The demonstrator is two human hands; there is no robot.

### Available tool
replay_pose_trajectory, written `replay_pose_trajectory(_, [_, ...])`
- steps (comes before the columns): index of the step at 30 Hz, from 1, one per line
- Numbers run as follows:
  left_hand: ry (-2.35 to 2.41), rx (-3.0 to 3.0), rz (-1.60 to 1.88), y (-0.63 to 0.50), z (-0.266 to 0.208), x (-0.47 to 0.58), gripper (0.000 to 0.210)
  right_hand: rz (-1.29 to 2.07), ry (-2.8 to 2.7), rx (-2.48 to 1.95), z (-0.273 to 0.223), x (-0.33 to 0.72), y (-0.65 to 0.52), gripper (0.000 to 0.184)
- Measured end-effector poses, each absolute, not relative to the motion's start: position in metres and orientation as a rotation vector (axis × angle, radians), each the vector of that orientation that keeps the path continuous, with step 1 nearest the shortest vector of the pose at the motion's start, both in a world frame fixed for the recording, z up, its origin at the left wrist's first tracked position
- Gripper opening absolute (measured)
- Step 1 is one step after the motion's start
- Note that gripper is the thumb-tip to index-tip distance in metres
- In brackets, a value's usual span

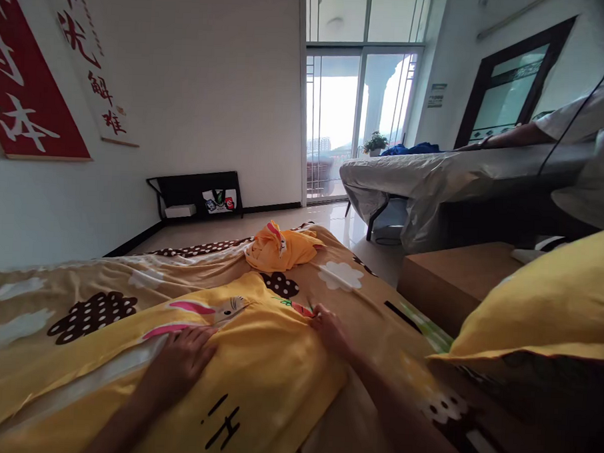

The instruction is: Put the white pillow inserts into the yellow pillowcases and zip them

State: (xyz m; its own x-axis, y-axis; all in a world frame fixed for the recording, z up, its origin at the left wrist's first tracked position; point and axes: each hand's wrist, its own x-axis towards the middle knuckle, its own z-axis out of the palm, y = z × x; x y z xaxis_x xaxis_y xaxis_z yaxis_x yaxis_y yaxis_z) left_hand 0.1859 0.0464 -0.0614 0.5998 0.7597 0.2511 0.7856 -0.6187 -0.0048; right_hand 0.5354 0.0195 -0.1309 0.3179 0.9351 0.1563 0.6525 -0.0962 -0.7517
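A yellow printed cloth lies spread over the bed in front of me, with a grey rabbit, a carrot and "Hi" on it. Two long yellow strips run off to the left with a pale gap between them; whether it is a garment or a cover I cannot tell. My left hand rests flat on it below the rabbit's ears, fingers stretched out. At the carrot by the cloth's right edge, my right hand pinches the fabric. Beyond both hands sits a crumpled orange-yellow cloth with a rabbit print.
The bed sheet is tan with clouds. To the right are a yellow pillow and a brown box. Behind stands a plastic-covered table, with a person's arm on it. A black rack stands by the wall.
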Motion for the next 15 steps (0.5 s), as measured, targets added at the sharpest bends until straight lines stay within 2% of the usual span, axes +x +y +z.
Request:
replay_pose_trajectory(5, [-1.308,-2.694,-0.307,0.044,-0.060,0.187,0.043,0.668,-1.336,-1.868,-0.138,0.547,0.020,0.027])
replay_pose_trajectory(7, [-1.309,-2.683,-0.301,0.043,-0.059,0.188,0.043,0.765,-1.336,-1.862,-0.137,0.552,0.017,0.032])
replay_pose_trajectory(12, [-1.198,-2.733,-0.270,0.046,-0.054,0.180,0.040,0.782,-1.334,-1.834,-0.135,0.558,0.015,0.035])
replay_pose_trajectory(15, [-1.282,-2.644,-0.357,0.054,-0.048,0.150,0.041,0.708,-1.353,-1.831,-0.138,0.558,0.020,0.023])
